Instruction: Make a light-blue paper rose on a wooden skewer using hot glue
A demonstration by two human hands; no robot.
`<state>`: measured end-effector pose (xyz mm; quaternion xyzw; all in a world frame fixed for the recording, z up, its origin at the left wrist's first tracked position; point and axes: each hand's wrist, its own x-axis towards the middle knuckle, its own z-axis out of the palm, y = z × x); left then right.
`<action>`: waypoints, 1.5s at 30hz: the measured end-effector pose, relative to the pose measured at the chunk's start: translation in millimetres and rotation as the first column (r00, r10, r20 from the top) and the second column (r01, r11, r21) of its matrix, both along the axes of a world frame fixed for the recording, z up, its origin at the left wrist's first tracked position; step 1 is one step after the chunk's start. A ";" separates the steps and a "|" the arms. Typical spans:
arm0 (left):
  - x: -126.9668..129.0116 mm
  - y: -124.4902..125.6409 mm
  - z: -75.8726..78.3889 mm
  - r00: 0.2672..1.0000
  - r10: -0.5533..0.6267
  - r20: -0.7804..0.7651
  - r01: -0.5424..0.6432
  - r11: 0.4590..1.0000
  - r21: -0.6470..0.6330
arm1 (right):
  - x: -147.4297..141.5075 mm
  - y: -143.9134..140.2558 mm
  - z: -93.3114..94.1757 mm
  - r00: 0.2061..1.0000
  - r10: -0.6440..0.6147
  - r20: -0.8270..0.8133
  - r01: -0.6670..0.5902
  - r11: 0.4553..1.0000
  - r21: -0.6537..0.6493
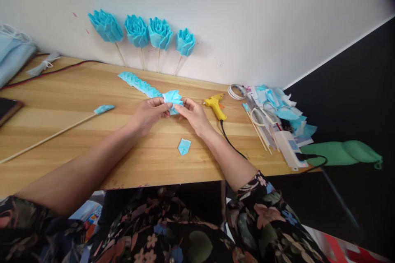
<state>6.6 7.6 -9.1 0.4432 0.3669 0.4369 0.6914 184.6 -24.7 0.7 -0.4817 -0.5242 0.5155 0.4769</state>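
Between my two hands is a light blue folded fabric petal (173, 98), pinched at its edges. My left hand (148, 111) grips its left side with thumb and fingers, and my right hand (194, 113) grips its right side. A row of overlapping blue petals (138, 84) runs from the upper left up to my left fingertips; whether it joins the held petal I cannot tell. One loose folded petal (184, 146) lies on the table below my hands. To the right of my right hand rests a yellow glue gun (216, 105) with a black cord.
Several blue fabric flowers (136, 31) on sticks lean against the wall. A blue-tipped stick (104, 109) lies left on the wooden table (123, 172). At right are tape (237, 91), scissors (258, 117), fabric scraps (282, 104) and a power strip (289, 148).
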 end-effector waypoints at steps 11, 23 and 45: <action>-1.3 -0.1 -0.6 0.995 -0.080 0.063 0.080 0.997 0.003 | 3.3 2.8 -4.0 0.998 -0.036 0.041 0.035 0.999 0.017; -4.3 3.1 -1.3 0.987 -0.106 0.124 0.112 0.993 -0.044 | 6.4 5.1 -4.6 0.993 -0.104 0.056 0.103 0.994 0.021; -3.2 3.8 -0.3 0.991 -0.020 0.131 0.034 0.994 -0.105 | 6.3 1.2 1.3 0.999 -0.040 -0.009 0.039 0.996 -0.075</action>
